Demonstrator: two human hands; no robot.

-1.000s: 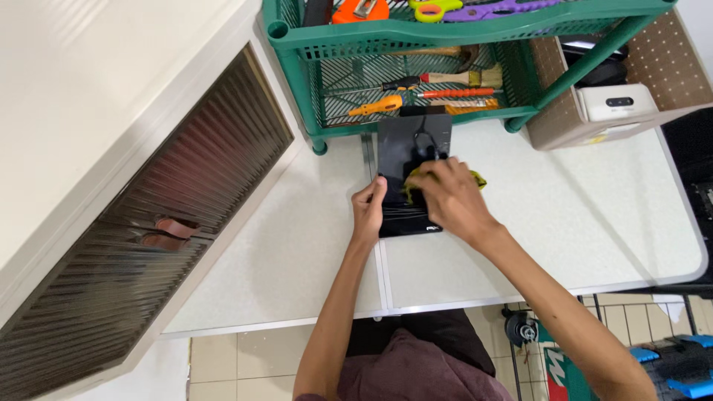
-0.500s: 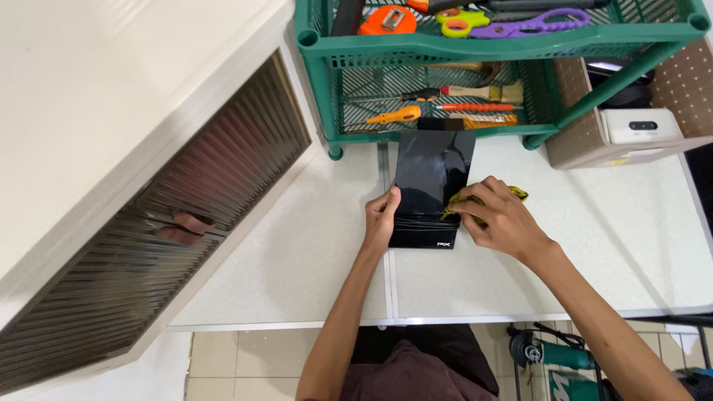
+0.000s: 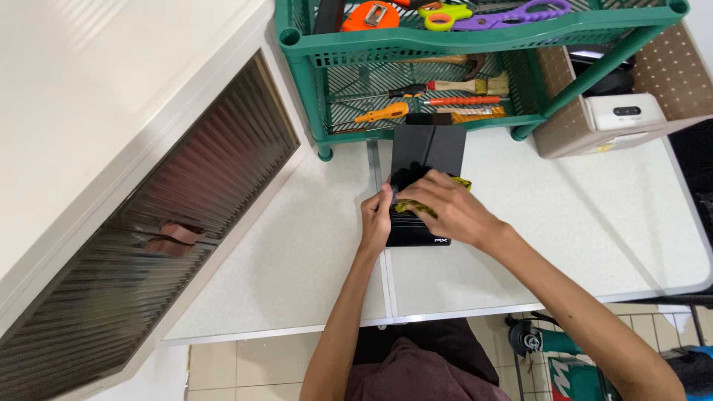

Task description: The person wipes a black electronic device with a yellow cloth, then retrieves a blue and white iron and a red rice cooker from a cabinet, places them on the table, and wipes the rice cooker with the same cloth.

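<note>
Left hand (image 3: 376, 220): fingers pressed on the left edge of the black box (image 3: 426, 167), steadying it.
Right hand (image 3: 440, 208): laid on top of the box, closed on a yellow cloth (image 3: 413, 206).
Black box: flat on the tabletop (image 3: 297, 245) near its far edge, just before the green rack (image 3: 475, 52).
Long axis: from the person toward the rack.

Pale speckled surface (image 3: 282, 245) w/ seam down the middle, beige tiled floor (image 3: 245, 367) below. Cream cabinet (image 3: 111, 96) at left w/ dark ribbed glass door (image 3: 163, 245). Green plastic rack (image 3: 475, 44) at back, brown perforated basket (image 3: 668, 74) beside it. Lit evenly, soft.
</note>
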